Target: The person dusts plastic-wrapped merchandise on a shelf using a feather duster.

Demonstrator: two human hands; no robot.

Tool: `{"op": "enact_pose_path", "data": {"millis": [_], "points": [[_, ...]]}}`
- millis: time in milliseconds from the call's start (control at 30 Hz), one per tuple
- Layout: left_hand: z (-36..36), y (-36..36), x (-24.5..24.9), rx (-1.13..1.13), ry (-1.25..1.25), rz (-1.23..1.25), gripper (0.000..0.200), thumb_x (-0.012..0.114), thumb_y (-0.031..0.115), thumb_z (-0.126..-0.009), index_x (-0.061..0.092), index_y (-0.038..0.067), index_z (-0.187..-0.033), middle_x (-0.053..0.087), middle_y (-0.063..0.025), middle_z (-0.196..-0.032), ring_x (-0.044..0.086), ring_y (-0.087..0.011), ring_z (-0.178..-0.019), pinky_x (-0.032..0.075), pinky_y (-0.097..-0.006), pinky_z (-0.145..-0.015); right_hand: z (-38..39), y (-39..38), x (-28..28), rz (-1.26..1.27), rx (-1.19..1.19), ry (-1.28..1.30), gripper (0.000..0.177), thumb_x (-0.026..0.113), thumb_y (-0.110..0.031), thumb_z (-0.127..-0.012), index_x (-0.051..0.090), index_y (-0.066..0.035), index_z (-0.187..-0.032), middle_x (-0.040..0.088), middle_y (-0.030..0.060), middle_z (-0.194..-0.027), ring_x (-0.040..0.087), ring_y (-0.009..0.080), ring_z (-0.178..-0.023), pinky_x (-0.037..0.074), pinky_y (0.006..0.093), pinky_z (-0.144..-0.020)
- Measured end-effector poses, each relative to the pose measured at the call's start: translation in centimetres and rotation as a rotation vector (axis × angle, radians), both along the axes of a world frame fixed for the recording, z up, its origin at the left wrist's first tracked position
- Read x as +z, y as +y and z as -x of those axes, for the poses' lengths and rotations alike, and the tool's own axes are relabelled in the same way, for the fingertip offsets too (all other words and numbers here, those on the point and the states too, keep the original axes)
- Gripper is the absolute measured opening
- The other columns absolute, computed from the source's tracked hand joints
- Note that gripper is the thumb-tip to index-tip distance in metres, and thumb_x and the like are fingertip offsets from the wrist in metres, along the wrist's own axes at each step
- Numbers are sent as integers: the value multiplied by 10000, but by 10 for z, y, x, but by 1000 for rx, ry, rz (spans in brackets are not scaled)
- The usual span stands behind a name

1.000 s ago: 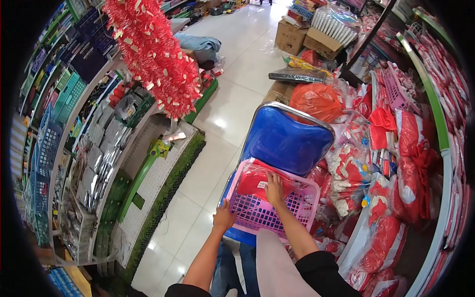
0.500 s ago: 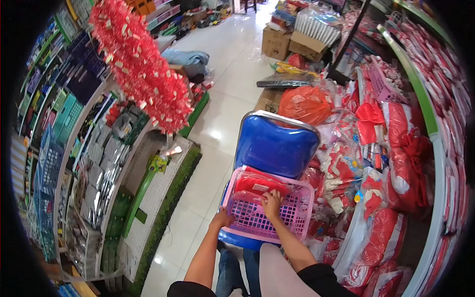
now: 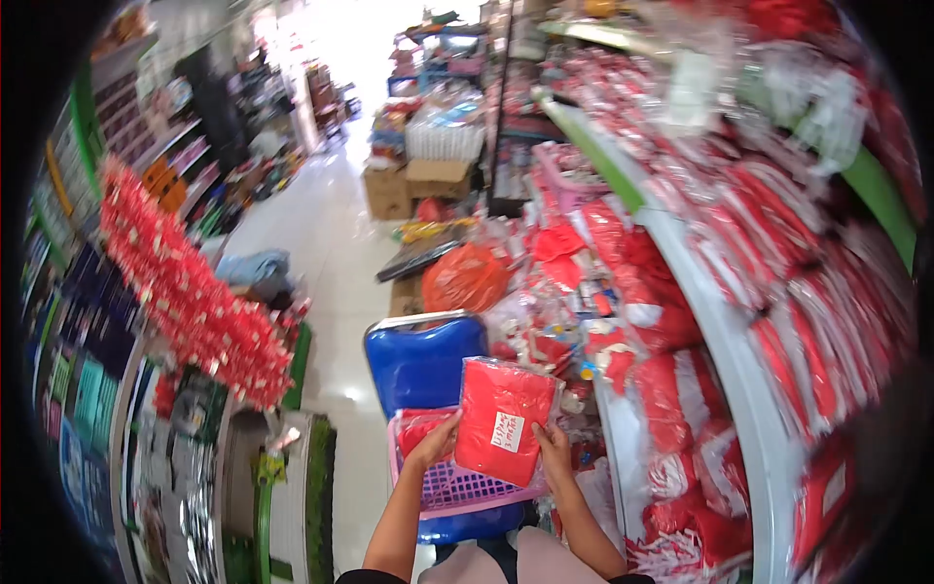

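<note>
Between my two hands, tilted up above the basket, is a flat red packet (image 3: 491, 457) in clear plastic, with a white handwritten label. My left hand (image 3: 434, 443) grips its left edge, and my right hand (image 3: 554, 451) pinches its lower right edge. Below sits a pink plastic basket (image 3: 457, 496) on the seat of a blue chair (image 3: 428, 365). Another red plastic-wrapped packet (image 3: 413, 428) lies in the basket's back left part, partly hidden by my left hand. What is inside the wrapped packets cannot be made out.
On the right, a shelf (image 3: 696, 292) holds stacked red and white bagged goods. An orange plastic bag (image 3: 467, 280) and cardboard boxes (image 3: 387, 193) stand beyond the chair. Red tinsel garland (image 3: 195, 292) hangs at left, before stocked shelves. A tiled aisle (image 3: 321, 219) runs between.
The red packet is now raised out of the basket, held in both hands. My left hand has left the basket's rim. The view has swung up and to the right.
</note>
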State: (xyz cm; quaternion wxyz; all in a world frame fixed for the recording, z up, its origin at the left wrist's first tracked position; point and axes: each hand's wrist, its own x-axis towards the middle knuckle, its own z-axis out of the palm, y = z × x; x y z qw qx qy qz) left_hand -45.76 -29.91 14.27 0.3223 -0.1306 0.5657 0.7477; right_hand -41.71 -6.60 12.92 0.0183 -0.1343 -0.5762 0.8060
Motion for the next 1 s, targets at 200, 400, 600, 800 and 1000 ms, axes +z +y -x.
{"op": "enact_pose_path", "data": {"millis": [200, 400, 600, 800, 1000], "points": [[6, 44, 89, -323, 295, -173, 231, 600, 148, -879, 622, 6, -1060, 657, -45, -998, 612, -122, -882, 492, -269, -784, -58, 21, 104, 216, -327, 108, 305, 617, -133, -867, 544, -5, -1133, 617, 51, -1034, 582, 126, -931, 441, 275, -855], [-2, 57, 159, -570, 394, -385, 236, 567, 101, -889, 578, -23, -1091, 650, -100, -1014, 632, -133, -856, 523, -273, -743, -139, 23, 173, 170, -310, 366, 365, 540, -53, -894, 457, 1, -1245, 577, 88, -1164, 564, 140, -1025, 444, 288, -885], [-44, 100, 208, -663, 220, -773, 367, 470, 258, -947, 552, -56, -1117, 635, -145, -1058, 629, -196, -939, 518, -312, -806, -227, 20, 246, 99, -474, 476, 399, 541, -47, -892, 433, -8, -1273, 573, 84, -1174, 552, 133, -1043, 435, 286, -900], [-107, 161, 245, -752, -109, -1151, 493, 371, 405, -963, 521, 2, -1203, 590, -135, -1171, 602, -224, -1016, 487, -355, -882, -308, 29, 274, 15, -640, 557, 376, 542, -65, -893, 463, -7, -1255, 585, 61, -1156, 550, 112, -1034, 415, 268, -909], [-209, 216, 279, -1084, -116, -1073, 544, 358, 485, -942, 486, 59, -1255, 598, -94, -1161, 609, -195, -989, 498, -357, -860, -425, 23, 298, -136, -797, 570, 364, 537, -63, -895, 462, 12, -1244, 603, 76, -1115, 574, 124, -1000, 446, 265, -866]]}}
